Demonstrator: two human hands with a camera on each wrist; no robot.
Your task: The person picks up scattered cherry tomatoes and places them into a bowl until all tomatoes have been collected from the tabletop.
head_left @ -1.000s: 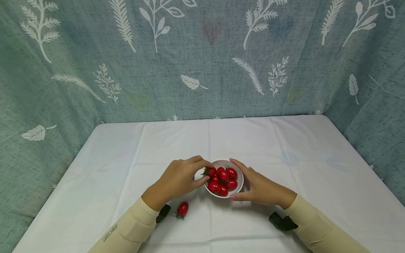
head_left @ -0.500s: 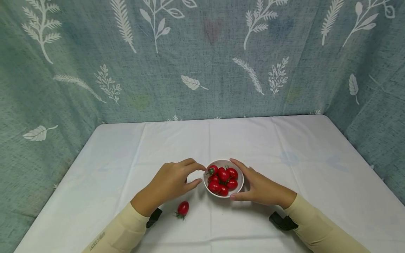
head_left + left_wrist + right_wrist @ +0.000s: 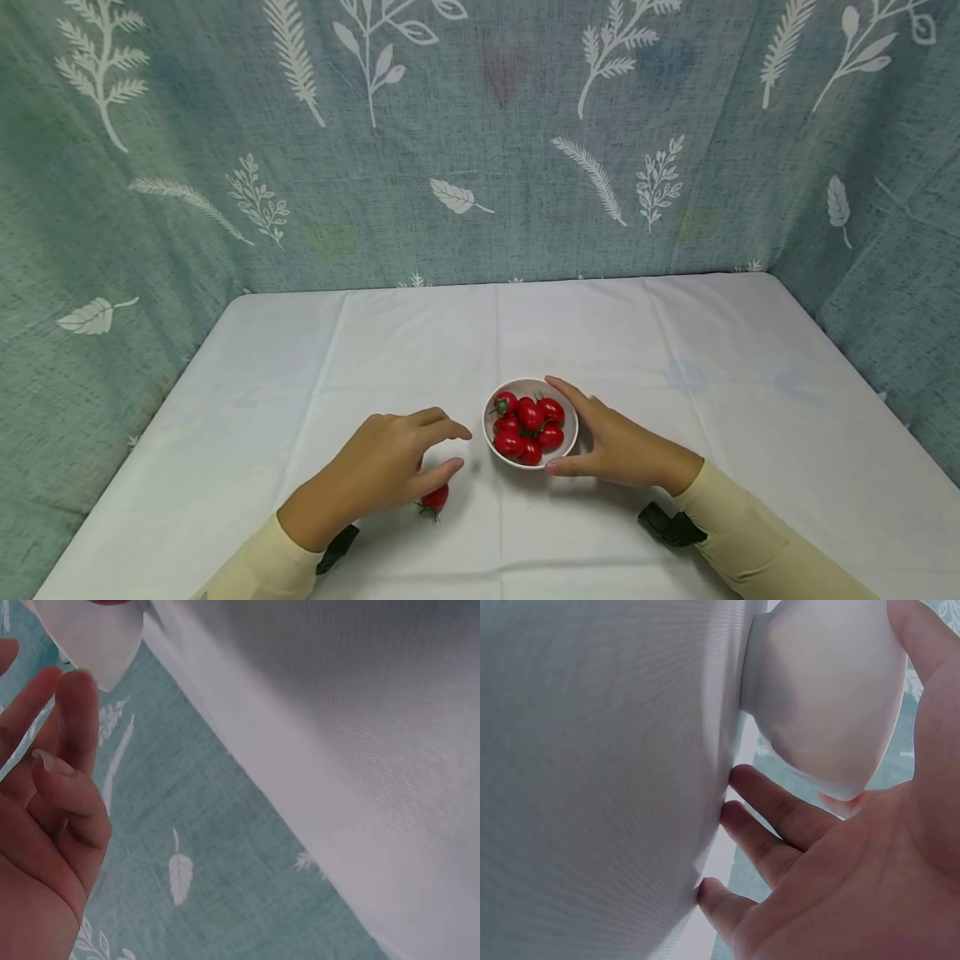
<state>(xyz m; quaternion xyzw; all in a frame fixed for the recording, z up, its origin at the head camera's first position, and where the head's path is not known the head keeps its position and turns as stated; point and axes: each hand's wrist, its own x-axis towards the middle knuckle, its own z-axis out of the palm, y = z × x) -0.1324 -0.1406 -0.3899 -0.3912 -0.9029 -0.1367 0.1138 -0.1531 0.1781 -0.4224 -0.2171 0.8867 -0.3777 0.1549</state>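
A white bowl (image 3: pixel 566 444) stands on the white cloth with several cherry tomatoes (image 3: pixel 530 414) in it, some with green tops. My right hand (image 3: pixel 615 446) holds the bowl from its right side, thumb at the near rim and index finger at the far rim. In the right wrist view its other fingertips (image 3: pixel 742 776) rest on the cloth beside the bowl's foot. My left hand (image 3: pixel 393 457), fingers loosely bent and apart from the thumb, is left of the bowl with nothing in its grasp. Its thumb partly covers one loose cherry tomato (image 3: pixel 434 503) lying on the cloth.
The white-covered table (image 3: pixel 420 342) has fold lines across it. A green curtain (image 3: pixel 480 150) with white leaf prints rises along its back and both sides. Dark wrist straps (image 3: pixel 671 525) sit under the cream sleeves (image 3: pixel 757 533).
My left hand has let go of a cherry tomato in the bowl and moved back left and down, over the loose tomato. The right hand and the bowl have stayed put.
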